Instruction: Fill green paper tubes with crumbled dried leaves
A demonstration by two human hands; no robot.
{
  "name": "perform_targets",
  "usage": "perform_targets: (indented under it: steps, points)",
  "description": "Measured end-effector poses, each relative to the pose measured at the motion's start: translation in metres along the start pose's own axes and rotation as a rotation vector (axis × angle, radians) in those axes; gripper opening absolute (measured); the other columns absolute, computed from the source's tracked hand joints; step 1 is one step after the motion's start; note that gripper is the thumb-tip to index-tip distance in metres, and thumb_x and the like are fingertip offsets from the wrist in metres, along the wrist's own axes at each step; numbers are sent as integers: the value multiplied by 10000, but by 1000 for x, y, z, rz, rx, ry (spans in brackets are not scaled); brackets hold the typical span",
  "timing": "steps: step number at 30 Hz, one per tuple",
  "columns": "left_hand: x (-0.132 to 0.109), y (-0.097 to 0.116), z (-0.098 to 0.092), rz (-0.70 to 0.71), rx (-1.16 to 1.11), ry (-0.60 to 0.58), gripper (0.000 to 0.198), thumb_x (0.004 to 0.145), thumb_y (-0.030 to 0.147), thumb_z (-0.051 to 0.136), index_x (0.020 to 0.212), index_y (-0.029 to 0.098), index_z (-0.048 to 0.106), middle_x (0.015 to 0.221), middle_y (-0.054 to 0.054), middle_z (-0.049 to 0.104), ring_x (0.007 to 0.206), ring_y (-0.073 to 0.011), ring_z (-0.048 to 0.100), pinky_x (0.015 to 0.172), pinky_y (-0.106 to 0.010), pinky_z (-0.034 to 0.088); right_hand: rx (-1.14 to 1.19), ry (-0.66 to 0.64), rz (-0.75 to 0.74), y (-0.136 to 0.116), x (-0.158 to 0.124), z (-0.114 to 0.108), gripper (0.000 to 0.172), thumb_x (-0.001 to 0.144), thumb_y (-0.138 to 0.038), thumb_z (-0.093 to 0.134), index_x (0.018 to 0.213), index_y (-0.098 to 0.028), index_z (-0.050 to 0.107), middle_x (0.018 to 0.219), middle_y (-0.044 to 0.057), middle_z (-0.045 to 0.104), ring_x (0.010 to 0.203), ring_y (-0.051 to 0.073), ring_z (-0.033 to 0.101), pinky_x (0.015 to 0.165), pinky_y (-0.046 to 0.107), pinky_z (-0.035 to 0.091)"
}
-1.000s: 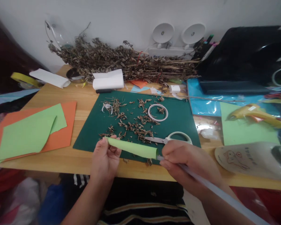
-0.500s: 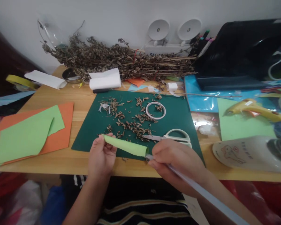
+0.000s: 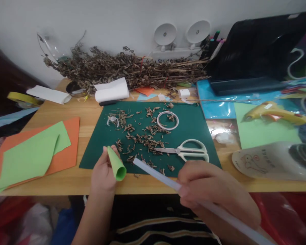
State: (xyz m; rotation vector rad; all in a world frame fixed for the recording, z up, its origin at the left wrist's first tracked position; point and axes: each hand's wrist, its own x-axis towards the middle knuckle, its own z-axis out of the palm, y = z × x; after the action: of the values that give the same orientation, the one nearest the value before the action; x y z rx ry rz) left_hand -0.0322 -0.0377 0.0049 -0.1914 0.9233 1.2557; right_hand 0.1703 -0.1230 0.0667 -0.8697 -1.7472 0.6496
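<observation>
Withdrawn from the green paper cone (image 3: 115, 163), glue stick (image 3: 156, 174) apparently clear.

Bare forearms (image 3: 90, 217), black garment (image 3: 148, 212) with thin pale stripes

Scissors (image 3: 180, 150), tape ring (image 3: 158, 120), dried twigs (image 3: 122, 68)

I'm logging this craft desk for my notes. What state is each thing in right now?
Green paper roll: rolled into a tube, held in left hand.
Glue stick: outside the roll, held in right hand.
Scissors: shut, flat on the cutting mat.
Tape ring: lying flat.
Glue gun: lying on its side.
Green sheet: corner curled up.
</observation>
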Motion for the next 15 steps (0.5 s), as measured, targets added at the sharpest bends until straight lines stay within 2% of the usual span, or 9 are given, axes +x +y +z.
perform_targets:
  steps: [2, 5, 8, 11, 14, 15]
  points:
    - [1, -1, -3, -40, 20, -82, 315, 878, 219, 275, 709, 137, 527, 581, -16, 618, 512, -81, 606, 434, -131, 480, 16, -33, -18, -3, 0, -3, 247, 726, -60, 530, 946, -172, 517, 781, 19, 556, 662, 81, 548, 582, 176, 482]
    - [3, -2, -8, -8, 57, -177, 291, 870, 207, 305, 713, 141, 541, 607, -15, 629, 531, -80, 613, 438, -125, 478, 0, -31, -14, -9, 1, -7, 177, 799, -178, 474, 974, -182, 502, 781, 43, 576, 702, 116, 556, 627, 238, 495]
    - [4, -3, -9, -2, 72, -221, 273, 863, 205, 333, 712, 142, 553, 625, -13, 634, 556, -75, 618, 456, -115, 479, 18, 56, -14, -13, 3, -7, 180, 839, -222, 390, 987, -200, 489, 781, 45, 573, 726, 132, 559, 649, 259, 488]
    - [0, -6, -4, 19, 57, -134, 318, 873, 199, 301, 684, 140, 551, 598, -10, 625, 529, -67, 611, 437, -109, 465, 33, 135, -64, -14, 2, -3, 166, 833, -222, 393, 970, -242, 485, 772, 29, 557, 723, 139, 562, 640, 261, 477]
    - [-4, -9, 2, 25, 28, -38, 351, 879, 191, 277, 663, 137, 548, 580, -4, 619, 511, -60, 605, 432, -106, 457, -6, 255, -23, -13, -6, 1, 150, 835, -240, 389, 953, -233, 481, 726, 40, 555, 701, 154, 555, 600, 271, 468]
    - [-5, -9, 3, 21, 24, -34, 351, 879, 193, 279, 662, 137, 549, 582, -3, 618, 514, -59, 605, 438, -107, 460, -32, 250, 1, -13, -9, 1, 156, 843, -258, 369, 964, -233, 465, 709, 43, 556, 696, 161, 553, 593, 280, 466]
